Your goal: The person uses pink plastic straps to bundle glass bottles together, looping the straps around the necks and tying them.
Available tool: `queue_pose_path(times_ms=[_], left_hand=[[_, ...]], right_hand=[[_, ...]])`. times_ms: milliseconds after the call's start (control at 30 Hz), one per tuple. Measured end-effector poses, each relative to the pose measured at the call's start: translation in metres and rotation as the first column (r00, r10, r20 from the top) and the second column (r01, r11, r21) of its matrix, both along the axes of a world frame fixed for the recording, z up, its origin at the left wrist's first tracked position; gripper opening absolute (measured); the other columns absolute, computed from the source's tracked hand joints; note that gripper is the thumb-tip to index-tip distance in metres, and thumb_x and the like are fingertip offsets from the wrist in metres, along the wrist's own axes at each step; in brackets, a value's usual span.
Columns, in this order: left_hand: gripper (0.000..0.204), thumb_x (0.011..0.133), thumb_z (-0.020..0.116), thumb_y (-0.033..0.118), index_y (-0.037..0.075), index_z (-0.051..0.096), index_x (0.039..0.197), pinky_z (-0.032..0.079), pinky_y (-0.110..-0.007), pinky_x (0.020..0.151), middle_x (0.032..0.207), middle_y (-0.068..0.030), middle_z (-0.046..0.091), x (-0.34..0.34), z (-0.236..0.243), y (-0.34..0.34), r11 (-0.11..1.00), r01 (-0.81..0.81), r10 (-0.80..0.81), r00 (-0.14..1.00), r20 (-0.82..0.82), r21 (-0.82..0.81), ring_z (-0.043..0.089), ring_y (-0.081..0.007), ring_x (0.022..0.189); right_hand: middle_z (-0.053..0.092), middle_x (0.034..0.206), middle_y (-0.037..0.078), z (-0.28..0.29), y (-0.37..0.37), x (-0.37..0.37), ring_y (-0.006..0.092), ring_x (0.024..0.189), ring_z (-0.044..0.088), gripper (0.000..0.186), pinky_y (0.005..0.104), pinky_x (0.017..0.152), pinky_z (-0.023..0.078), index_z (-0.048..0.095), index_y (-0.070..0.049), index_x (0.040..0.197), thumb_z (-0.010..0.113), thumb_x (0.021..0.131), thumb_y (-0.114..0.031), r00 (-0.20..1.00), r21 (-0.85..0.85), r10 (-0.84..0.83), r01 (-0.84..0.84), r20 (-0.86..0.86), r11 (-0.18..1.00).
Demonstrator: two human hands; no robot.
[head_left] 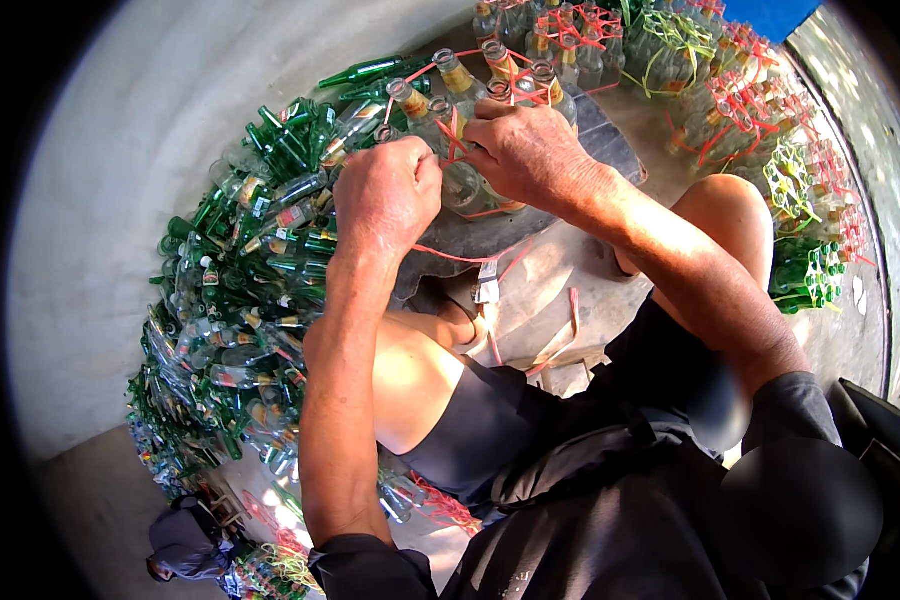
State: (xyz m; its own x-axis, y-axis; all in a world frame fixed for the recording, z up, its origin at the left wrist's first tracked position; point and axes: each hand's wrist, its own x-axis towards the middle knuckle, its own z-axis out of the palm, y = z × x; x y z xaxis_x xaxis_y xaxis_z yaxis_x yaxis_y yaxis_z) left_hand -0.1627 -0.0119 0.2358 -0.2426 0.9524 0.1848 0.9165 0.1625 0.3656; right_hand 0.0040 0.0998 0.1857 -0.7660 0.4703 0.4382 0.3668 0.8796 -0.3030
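1. The left hand (385, 195), just above the middle of the frame, has its fingers curled tight, pinching a red string (450, 255) that runs taut from the fist toward the lower right.
2. The right hand (530, 150), just beside it at upper centre, lies palm down on a cluster of clear bottles (470, 95); its fingers are bent narrow and gripping the red string where it crosses the bottle necks.
3. The clear bottles stand upright and close together at the top centre of the frame, on a dark mat (530, 225). Red string loops around their necks, and several carry yellowish neck labels.
4. A large heap of green and clear bottles (250, 280) lies on its side along the left of the frame, on the concrete floor (120, 200).
5. At the upper right stand tied bundles of bottles (750, 110), bound with red or green-yellow string.
6. Loose red string pieces (560, 345) lie on the floor between the person's bare knees, at centre frame.
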Motion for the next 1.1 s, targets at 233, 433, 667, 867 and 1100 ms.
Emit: queue_pose_path(times_ms=[233, 433, 667, 867, 1100], left_hand=[[0.013, 0.088, 0.074, 0.017, 0.004, 0.077, 0.087, 0.048, -0.035, 0.058, 0.063, -0.0092, 0.064, -0.03, -0.001, 0.03, 0.997, 0.033, -0.03, 0.999, 0.041, -0.07, 0.058, -0.0156, 0.056], [0.016, 0.088, 0.074, 0.017, 0.002, 0.079, 0.087, 0.043, -0.031, 0.056, 0.06, -0.0019, 0.059, -0.046, 0.006, 0.043, 0.967, 0.031, 0.013, 0.985, 0.17, -0.253, 0.052, -0.0093, 0.058], [0.017, 0.088, 0.073, 0.02, 0.006, 0.081, 0.093, 0.051, -0.034, 0.066, 0.073, -0.0067, 0.071, -0.047, -0.017, 0.038, 0.967, -0.078, 0.115, 0.983, 0.143, -0.241, 0.065, -0.0168, 0.068], [0.013, 0.088, 0.074, 0.006, -0.004, 0.08, 0.094, 0.047, -0.027, 0.063, 0.076, -0.002, 0.073, -0.04, -0.052, 0.014, 0.967, -0.252, 0.236, 0.841, 0.487, -0.033, 0.06, -0.0081, 0.068], [0.012, 0.091, 0.075, 0.007, 0.0, 0.076, 0.1, 0.033, -0.023, 0.057, 0.073, 0.0058, 0.061, -0.011, -0.053, -0.001, 0.893, -0.449, 0.273, 0.525, 0.806, -0.01, 0.045, -0.0031, 0.062]], right_hand=[[0.07, 0.092, 0.013, 0.002, -0.001, 0.001, 0.0326, 0.082, 0.074, 0.011, 0.0448, 0.065, 0.059, 0.072, -0.004, 0.092, 0.066, 0.084, -0.01, 1.0, -0.004, 0.021, -0.021, -0.006, 1.0], [0.07, 0.094, 0.013, 0.001, -0.002, 0.001, 0.0349, 0.082, 0.074, 0.011, 0.0467, 0.066, 0.059, 0.07, -0.004, 0.095, 0.066, 0.087, -0.011, 0.999, -0.028, 0.024, -0.026, -0.049, 0.999], [0.068, 0.093, 0.012, -0.003, 0.001, 0.003, 0.0355, 0.083, 0.072, 0.012, 0.0473, 0.068, 0.058, 0.07, -0.006, 0.096, 0.069, 0.091, -0.017, 0.999, -0.04, 0.023, -0.024, -0.036, 0.999], [0.066, 0.093, 0.01, -0.003, 0.0, 0.001, 0.0367, 0.083, 0.07, 0.017, 0.0473, 0.07, 0.056, 0.072, -0.007, 0.099, 0.072, 0.095, -0.024, 0.995, -0.053, 0.054, -0.058, -0.082, 0.997], [0.068, 0.092, 0.012, -0.005, 0.002, 0.002, 0.0374, 0.082, 0.071, 0.014, 0.0486, 0.071, 0.058, 0.072, -0.007, 0.095, 0.069, 0.092, -0.021, 0.995, -0.064, 0.048, -0.054, -0.083, 0.996]])
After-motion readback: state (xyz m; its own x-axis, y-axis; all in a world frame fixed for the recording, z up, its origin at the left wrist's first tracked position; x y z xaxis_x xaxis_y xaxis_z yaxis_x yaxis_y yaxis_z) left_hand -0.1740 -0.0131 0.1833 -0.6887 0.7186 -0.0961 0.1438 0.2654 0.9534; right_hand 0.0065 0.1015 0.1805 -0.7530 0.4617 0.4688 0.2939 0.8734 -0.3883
